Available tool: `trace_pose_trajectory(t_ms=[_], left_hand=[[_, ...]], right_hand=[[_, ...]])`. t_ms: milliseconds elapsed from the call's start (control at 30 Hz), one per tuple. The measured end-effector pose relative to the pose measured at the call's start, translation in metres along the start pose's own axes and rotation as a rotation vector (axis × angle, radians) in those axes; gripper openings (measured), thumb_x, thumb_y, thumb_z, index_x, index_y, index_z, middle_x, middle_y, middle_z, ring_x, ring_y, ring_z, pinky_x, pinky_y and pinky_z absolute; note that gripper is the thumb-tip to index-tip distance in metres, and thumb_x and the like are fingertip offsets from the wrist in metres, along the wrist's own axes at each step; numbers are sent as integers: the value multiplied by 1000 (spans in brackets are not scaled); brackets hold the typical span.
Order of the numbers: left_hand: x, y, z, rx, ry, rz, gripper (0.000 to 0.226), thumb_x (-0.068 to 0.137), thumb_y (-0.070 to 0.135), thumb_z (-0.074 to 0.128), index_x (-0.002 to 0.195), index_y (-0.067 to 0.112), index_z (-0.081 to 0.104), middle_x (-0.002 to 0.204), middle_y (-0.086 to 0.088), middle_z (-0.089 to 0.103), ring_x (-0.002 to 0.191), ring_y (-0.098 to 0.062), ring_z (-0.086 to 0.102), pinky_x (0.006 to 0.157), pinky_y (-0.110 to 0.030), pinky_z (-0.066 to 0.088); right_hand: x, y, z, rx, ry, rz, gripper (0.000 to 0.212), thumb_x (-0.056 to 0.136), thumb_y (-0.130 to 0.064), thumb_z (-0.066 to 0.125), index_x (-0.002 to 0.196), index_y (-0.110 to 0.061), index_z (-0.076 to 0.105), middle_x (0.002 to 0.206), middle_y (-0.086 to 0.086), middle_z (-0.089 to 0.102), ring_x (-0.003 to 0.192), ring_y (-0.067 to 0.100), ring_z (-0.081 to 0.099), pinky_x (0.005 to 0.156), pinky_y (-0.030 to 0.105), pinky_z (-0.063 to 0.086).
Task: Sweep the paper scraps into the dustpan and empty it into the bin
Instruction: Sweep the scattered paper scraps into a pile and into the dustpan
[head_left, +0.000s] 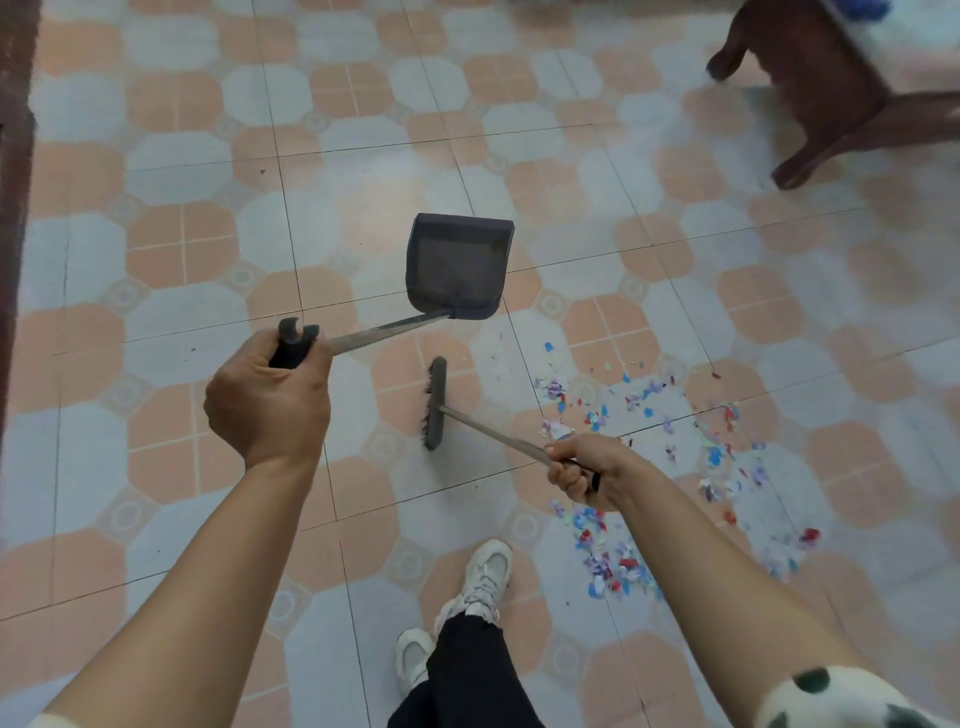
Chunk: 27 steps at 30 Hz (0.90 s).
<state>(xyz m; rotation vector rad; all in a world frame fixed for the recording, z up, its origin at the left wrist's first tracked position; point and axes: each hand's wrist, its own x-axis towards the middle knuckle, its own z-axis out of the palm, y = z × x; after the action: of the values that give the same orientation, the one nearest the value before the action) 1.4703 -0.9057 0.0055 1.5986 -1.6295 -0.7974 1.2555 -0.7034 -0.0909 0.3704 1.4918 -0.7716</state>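
My left hand grips the black handle end of a long-handled dark dustpan, which stands on the tiled floor ahead with its pan empty. My right hand holds the metal shaft of a small black brush; its head sits on the floor below the dustpan, left of the scraps. Coloured paper scraps, blue, red, purple and white, lie scattered to the right of the brush and in front of my feet. No bin is in view.
Dark wooden furniture legs stand at the top right. A dark wooden edge runs down the left side. My white shoes and black trousers are at the bottom centre. The floor has orange and pale blue tiles.
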Motion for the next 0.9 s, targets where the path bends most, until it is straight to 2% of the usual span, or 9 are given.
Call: trace_pose_trajectory(t_ms=[200,300,400,533,633,700,767,900], left_hand=[[0,18,30,-15,-29,44,18,81,31,68,87,15,73,69,1,60,68,-19,52,65,-25,37],[0,27,55,-20,-42,49,16,80,30,69,87,16,73,71,2,62,72,-22,57,68,-28,41],[-1,33,81,-27,-61,73,17,79,32,69,86,16,73,70,0,64,74,-25,61,69,-29,44],[2,48,127,7,-108,122,27,77,39,67,83,13,71,73,-14,68,73,-34,62,69,-38,49],[-4,68,161,4,-142,130,29,77,41,65,81,13,70,71,-14,66,71,-34,60,66,-39,50],[-9,81,178,-2,-160,133,26,79,39,66,78,13,69,66,-10,63,66,-29,56,61,-33,44],[-13,93,192,10,-173,144,24,81,36,66,73,13,66,61,-5,55,62,-25,49,58,-28,34],[-19,114,215,12,-203,150,24,81,36,66,69,15,62,61,-3,52,63,-25,48,58,-27,31]], right_hand=[[41,-21,58,-45,-126,73,23,99,-12,36,76,-10,40,39,0,41,22,4,29,24,11,23],[57,-44,53,-16,-132,82,26,100,-12,34,75,-7,39,35,1,39,20,4,28,23,12,23],[67,-69,19,65,-105,94,27,100,-13,35,74,-7,40,35,1,38,20,5,28,22,12,24],[68,-84,-48,218,-27,87,21,100,-12,39,79,-7,41,39,3,40,21,6,29,22,11,22],[57,-80,-106,297,50,59,22,100,-12,38,81,-6,46,47,2,40,22,5,28,24,9,22],[45,-73,-138,336,102,65,25,101,-13,39,79,-4,48,50,2,39,22,5,28,24,9,22],[31,-67,-163,390,137,73,25,101,-13,39,79,-5,48,43,2,39,22,5,28,24,9,23],[4,-61,-191,365,221,39,21,100,-11,39,82,-5,47,48,3,39,23,5,28,25,10,25]])
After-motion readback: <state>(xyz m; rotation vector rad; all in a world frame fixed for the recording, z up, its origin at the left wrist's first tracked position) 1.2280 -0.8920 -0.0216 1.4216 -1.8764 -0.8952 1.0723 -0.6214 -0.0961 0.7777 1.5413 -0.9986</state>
